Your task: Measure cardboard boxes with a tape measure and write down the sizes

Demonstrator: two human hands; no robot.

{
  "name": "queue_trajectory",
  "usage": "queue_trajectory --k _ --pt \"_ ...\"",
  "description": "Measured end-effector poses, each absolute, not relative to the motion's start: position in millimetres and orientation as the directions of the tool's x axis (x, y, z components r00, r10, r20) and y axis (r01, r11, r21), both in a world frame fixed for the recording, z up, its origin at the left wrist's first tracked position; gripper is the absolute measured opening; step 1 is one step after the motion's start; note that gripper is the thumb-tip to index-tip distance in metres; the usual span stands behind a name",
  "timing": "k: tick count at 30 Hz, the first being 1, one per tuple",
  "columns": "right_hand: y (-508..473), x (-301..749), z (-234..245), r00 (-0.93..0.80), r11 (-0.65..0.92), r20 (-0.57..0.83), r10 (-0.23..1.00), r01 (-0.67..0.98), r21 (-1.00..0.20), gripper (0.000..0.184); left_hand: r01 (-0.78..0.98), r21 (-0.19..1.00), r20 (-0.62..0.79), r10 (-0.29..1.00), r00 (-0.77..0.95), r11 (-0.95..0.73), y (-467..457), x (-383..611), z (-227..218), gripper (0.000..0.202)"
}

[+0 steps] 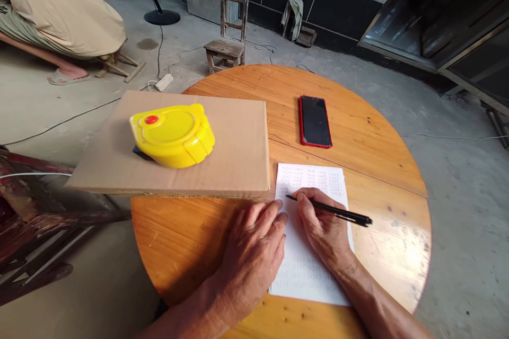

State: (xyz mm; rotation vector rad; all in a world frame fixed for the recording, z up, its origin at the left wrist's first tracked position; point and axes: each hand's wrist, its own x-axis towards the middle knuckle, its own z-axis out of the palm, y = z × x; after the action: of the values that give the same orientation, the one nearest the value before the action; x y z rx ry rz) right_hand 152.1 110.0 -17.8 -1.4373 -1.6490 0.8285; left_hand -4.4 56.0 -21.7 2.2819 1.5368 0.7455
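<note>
Pen (pixel 330 212) pinched in right hand (pixel 323 233), tip on sheet (pixel 310 275); left hand (pixel 252 259) flat, fingers spread, at sheet's edge. Best: pin sheet firmly w/ left, light strokes.

Left hand (pixel 254 248) lies flat, palm down; right hand (pixel 324 229) has fingers pinched.

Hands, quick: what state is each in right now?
Left hand: open, palm down on the table at the sheet edge, holding nothing.
Right hand: shut on the pen, tip on the sheet.
</note>
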Motion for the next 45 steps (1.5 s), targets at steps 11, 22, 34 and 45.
queue_trajectory --k 11,22,34,45 --pt "109.1 152.1 -18.2 -0.048 0.126 0.117 0.992 0.439 -0.89 0.019 0.769 0.507 0.247 0.921 0.302 -0.388 55.6 -4.1 -20.9 0.026" --pt "109.5 156.3 -17.4 0.013 0.082 0.096 0.995 0.406 -0.91 0.021 0.782 0.464 0.242 0.909 0.34 -0.416 55.0 -5.4 -23.4 0.029" --pt "110.0 153.6 -16.5 -0.025 0.08 0.077 0.997 0.429 -0.9 0.021 0.763 0.509 0.234 0.917 0.323 -0.398 55.7 -5.3 -22.1 0.029" --pt "111.1 151.5 -12.6 -0.004 0.066 0.071 0.997 0.433 -0.899 0.022 0.763 0.509 0.227 0.918 0.325 -0.397 55.3 -6.1 -22.1 0.029"
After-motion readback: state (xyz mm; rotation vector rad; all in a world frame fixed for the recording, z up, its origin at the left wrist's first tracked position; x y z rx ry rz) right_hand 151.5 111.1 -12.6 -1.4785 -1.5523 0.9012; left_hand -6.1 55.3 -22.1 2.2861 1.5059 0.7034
